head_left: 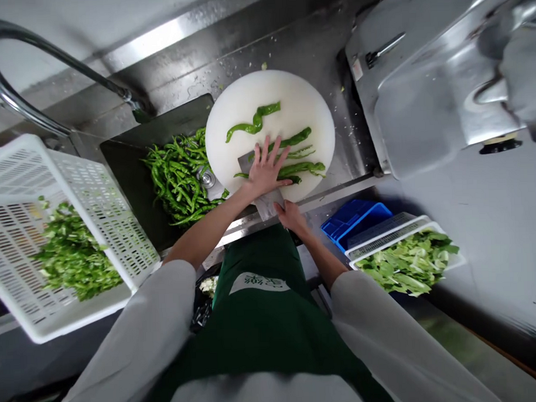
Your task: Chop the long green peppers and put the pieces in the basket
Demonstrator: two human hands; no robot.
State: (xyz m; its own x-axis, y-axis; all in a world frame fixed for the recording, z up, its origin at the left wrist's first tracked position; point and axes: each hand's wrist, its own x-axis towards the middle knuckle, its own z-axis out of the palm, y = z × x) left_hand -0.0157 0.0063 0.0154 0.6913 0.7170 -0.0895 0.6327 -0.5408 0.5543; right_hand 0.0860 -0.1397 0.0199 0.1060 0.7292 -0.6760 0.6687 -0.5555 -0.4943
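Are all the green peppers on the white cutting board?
No, a few green peppers lie on the cutting board, but a heap of peppers lies in the sink beside it.

on the stainless-steel counter (315,53) in front of me, a round white cutting board (247,96) lies with its left side jutting over the sink (130,170), while small pale scraps (264,66) and wet spots (196,88) dot the metal around it.

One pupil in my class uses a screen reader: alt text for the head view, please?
A right hand holds a cleaver under a spread left hand, among green peppers on a round white board. More peppers lie in the sink at left.
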